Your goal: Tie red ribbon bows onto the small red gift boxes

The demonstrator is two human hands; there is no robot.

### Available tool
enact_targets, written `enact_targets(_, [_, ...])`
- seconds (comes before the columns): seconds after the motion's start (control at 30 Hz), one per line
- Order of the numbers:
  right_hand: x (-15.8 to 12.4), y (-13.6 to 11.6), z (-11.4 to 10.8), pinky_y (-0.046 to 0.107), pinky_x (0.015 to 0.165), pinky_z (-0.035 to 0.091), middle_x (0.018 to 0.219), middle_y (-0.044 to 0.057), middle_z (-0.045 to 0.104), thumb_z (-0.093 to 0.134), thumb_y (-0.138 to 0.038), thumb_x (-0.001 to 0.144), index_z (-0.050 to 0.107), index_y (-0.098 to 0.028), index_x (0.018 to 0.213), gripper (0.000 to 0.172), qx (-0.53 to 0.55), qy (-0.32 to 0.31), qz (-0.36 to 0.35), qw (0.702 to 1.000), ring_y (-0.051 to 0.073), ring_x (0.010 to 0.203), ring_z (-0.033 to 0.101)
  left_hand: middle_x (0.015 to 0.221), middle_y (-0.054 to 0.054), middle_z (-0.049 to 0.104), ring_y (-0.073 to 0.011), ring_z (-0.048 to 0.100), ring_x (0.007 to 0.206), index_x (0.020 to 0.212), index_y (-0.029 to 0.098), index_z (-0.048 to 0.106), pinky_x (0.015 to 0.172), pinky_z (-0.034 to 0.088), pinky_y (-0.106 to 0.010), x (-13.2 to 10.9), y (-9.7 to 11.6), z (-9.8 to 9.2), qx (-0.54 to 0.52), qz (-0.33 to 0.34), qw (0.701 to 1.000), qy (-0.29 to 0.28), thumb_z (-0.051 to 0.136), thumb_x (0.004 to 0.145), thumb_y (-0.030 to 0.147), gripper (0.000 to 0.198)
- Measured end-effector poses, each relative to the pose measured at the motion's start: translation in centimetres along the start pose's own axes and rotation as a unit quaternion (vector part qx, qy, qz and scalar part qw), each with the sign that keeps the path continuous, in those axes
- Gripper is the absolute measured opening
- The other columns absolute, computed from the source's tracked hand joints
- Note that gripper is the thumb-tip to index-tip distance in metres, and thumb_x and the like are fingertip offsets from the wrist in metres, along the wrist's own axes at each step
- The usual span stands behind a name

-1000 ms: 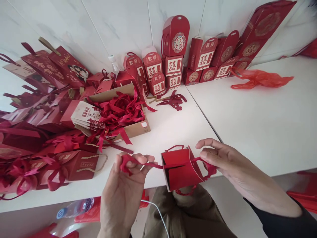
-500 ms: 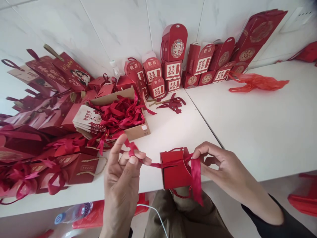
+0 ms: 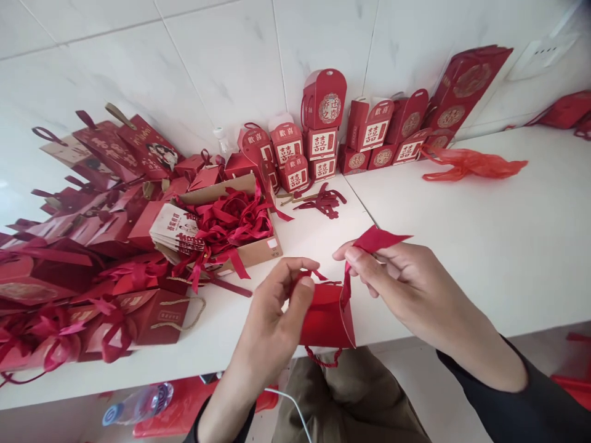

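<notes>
A small red gift box (image 3: 327, 317) with a twisted cord handle lies at the table's front edge, between my hands. My right hand (image 3: 383, 271) pinches a red ribbon (image 3: 381, 240) between thumb and fingers; its pointed end sticks out to the right, and a strip drops to the box's right side. At the box's upper left, my left hand (image 3: 281, 307) has its thumb and fingers closed on another stretch of the ribbon, mostly hidden by the fingers.
Left of the hands stands a cardboard box (image 3: 258, 253) heaped with red ribbons. Finished-looking red boxes (image 3: 152, 317) crowd the table's left side. Small red boxes (image 3: 322, 143) are stacked along the wall. A red plastic bag (image 3: 475, 165) lies at the right. A water bottle (image 3: 138, 403) is below the table.
My right hand has lifted up and left with its ribbon end. My left hand has moved right, close against the box. The ribbon no longer stretches out sideways on the left.
</notes>
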State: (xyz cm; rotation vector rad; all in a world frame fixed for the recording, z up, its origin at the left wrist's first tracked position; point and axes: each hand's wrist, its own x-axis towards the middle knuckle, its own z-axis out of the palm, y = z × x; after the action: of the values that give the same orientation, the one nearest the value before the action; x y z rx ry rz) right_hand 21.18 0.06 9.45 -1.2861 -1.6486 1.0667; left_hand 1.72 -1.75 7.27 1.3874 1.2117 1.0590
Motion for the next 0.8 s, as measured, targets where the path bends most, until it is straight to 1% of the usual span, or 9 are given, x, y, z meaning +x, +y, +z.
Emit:
enact_targets(0.07, [0.1,-0.4,0.4,0.027,0.07,0.053,0.085,0.001,0.068,0.057,-0.045,0.104,0.075,-0.027,0.1,0.026,0.011,-0.013,-0.04,0.999,0.018,0.082,0.066,0.077,0.003,0.06,-0.0124,0.05,0.069,0.11,0.023,0.066,0.064,0.043,-0.023,0.2,0.4,0.3,0.044,0.01,0.998,-0.046,0.064,0.094,0.033,0.018])
enact_targets(0.17, [0.4,-0.4,0.9,0.032,0.096,0.052,0.114,0.004,0.068,0.059,-0.033,0.104,0.077,-0.032,0.114,0.021,-0.01,-0.05,-0.137,0.989,0.022,0.111,0.065,0.075,0.001,0.061,-0.0133,0.049,0.067,0.094,0.021,0.067,0.061,0.041,-0.024,0.7,0.7,0.7,0.052,0.028,0.994,-0.087,0.065,0.093,0.034,0.013])
enact_targets(0.23, [0.7,0.1,0.8,0.037,0.109,0.046,0.132,0.004,0.063,0.059,-0.03,0.103,0.071,-0.036,0.128,0.029,-0.04,-0.094,-0.175,0.979,0.024,0.127,0.057,0.07,0.002,0.057,-0.0127,0.047,0.065,0.078,0.02,0.062,0.061,0.041,-0.024,1.2,0.6,0.7,0.007,0.031,0.996,-0.08,0.062,0.095,0.036,0.023])
enact_targets(0.3, [1.1,0.7,0.5,0.041,0.114,0.042,0.143,0.003,0.059,0.061,-0.034,0.102,0.058,-0.037,0.145,0.043,-0.059,-0.138,-0.161,0.976,0.025,0.135,0.052,0.069,0.002,0.056,-0.0123,0.047,0.064,0.072,0.02,0.057,0.063,0.042,-0.024,1.5,0.2,0.4,-0.041,0.019,0.997,-0.066,0.062,0.096,0.04,0.031])
enact_targets(0.37, [1.5,1.1,0.1,0.04,0.109,0.046,0.136,0.004,0.065,0.064,-0.039,0.1,0.052,-0.034,0.15,0.052,-0.071,-0.156,-0.112,0.979,0.025,0.126,0.059,0.069,0.002,0.056,-0.0119,0.047,0.063,0.076,0.019,0.06,0.063,0.043,-0.024,1.7,-0.3,0.0,-0.07,0.005,0.996,-0.05,0.061,0.096,0.046,0.033])
enact_targets(0.47, [1.7,1.5,-0.4,0.033,0.088,0.054,0.117,0.002,0.072,0.062,-0.04,0.1,0.067,-0.03,0.131,0.033,-0.086,-0.138,-0.048,0.986,0.022,0.109,0.067,0.065,0.003,0.054,-0.0113,0.045,0.059,0.089,0.02,0.068,0.06,0.041,-0.024,1.5,-1.0,-0.4,-0.081,-0.01,0.996,-0.026,0.061,0.096,0.052,0.033])
enact_targets(0.53, [1.7,1.6,-0.5,0.03,0.079,0.054,0.121,0.002,0.071,0.058,-0.039,0.101,0.071,-0.031,0.121,0.025,-0.09,-0.124,-0.037,0.987,0.021,0.11,0.066,0.066,0.002,0.056,-0.0112,0.045,0.058,0.094,0.02,0.07,0.058,0.039,-0.024,1.3,-1.2,-0.5,-0.09,-0.018,0.996,-0.015,0.062,0.095,0.053,0.034])
enact_targets(0.67, [1.9,2.1,0.2,0.033,0.082,0.054,0.122,0.006,0.067,0.055,-0.037,0.103,0.066,-0.03,0.129,0.029,-0.109,-0.148,-0.071,0.98,0.023,0.112,0.064,0.064,0.001,0.057,-0.0118,0.047,0.058,0.088,0.02,0.072,0.059,0.04,-0.024,1.1,-1.3,-0.6,-0.106,-0.014,0.994,-0.036,0.064,0.094,0.054,0.036])
enact_targets(0.8, [2.1,2.1,0.4,0.035,0.088,0.051,0.109,0.005,0.066,0.058,-0.034,0.101,0.069,-0.025,0.102,0.014,-0.12,-0.147,-0.102,0.977,0.024,0.108,0.063,0.065,0.001,0.06,-0.0115,0.05,0.059,0.089,0.02,0.071,0.059,0.041,-0.024,1.0,-1.4,-0.6,-0.13,-0.013,0.991,-0.041,0.064,0.095,0.051,0.032])
